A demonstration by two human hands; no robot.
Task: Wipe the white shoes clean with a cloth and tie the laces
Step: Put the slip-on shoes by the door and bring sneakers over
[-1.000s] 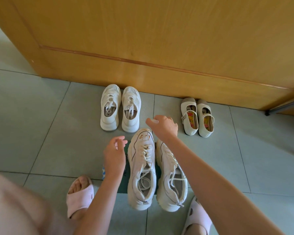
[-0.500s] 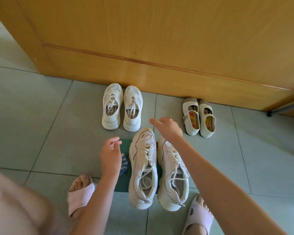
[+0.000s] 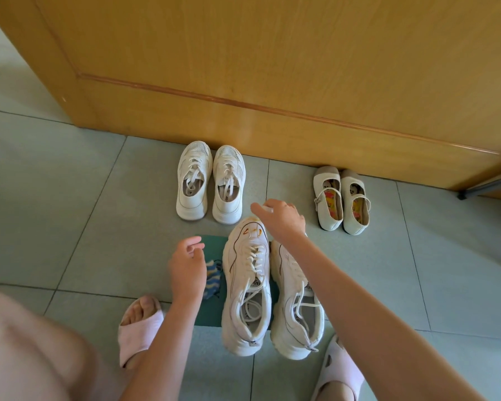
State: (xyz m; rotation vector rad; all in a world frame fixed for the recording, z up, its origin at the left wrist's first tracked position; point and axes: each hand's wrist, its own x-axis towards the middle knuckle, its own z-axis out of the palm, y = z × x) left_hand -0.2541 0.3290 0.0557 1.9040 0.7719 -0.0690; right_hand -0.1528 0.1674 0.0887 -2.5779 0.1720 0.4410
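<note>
White leather and mesh, scuffed with orange and dark pen-like marks at the toe, make up the left white shoe [image 3: 248, 287] of the nearer pair; it lies on a dark green mat [image 3: 211, 316] with its toe pointing toward the wooden door [image 3: 272, 82]. The right white shoe [image 3: 297, 308] lies touching it on the right side, its toe hidden under the person's forearm. Both have loose laces [image 3: 250, 306] trailing into their openings, untied.

The right hand [image 3: 281, 217] hangs over the toes of this pair, palm down, fingers loosely curled with the forefinger stretched to the left, holding nothing that can be made out; whether it touches the shoe below is hard to tell from this angle. The left hand [image 3: 187, 266] hovers just left of the left white shoe, fingers half open and bent, empty. Directly beside and partly under it lies a blue and white striped cloth [image 3: 213, 277], crumpled on the mat's edge and close against the shoe's side.

Farther back, near the door, stands a second pair of white sneakers [image 3: 210, 183], well apart from both hands. To the right sits a small pair of cream strap shoes [image 3: 342, 201]. The person's feet wear pink slippers [image 3: 136, 328] on the grey-green tiled floor [image 3: 55, 212].
</note>
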